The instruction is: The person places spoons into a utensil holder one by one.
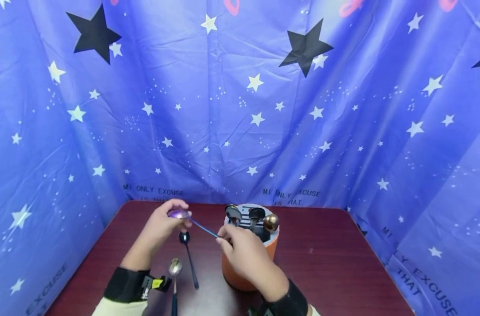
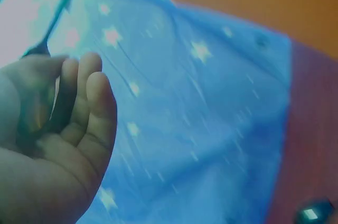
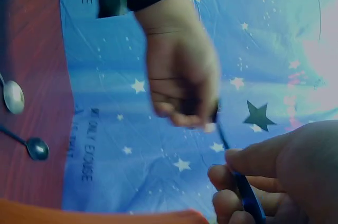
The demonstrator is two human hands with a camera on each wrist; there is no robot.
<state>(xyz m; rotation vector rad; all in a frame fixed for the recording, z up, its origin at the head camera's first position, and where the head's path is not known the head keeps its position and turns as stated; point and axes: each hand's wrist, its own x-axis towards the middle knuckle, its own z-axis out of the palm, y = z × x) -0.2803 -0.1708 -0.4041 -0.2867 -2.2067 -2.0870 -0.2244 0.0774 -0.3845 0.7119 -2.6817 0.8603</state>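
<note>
A spoon with a purple bowl [image 1: 178,213] and a thin blue handle [image 1: 204,228] spans the space between both hands, above the table. My left hand [image 1: 158,230] holds it by the bowl; in the left wrist view its fingers curl around the bowl, which is partly hidden. My right hand [image 1: 249,254] pinches the handle between thumb and fingers, as the right wrist view shows along the blue handle [image 3: 245,192]. Just behind the right hand stands an orange round container [image 1: 232,274], holding two dark spoons [image 1: 257,215] and a gold-coloured one [image 1: 271,223].
Left of the container, a dark spoon [image 1: 185,237] and a silver-bowled spoon with a dark handle [image 1: 175,267] lie on the reddish-brown table [image 1: 323,263]. A blue star-patterned curtain [image 1: 208,109] surrounds the table's back and sides.
</note>
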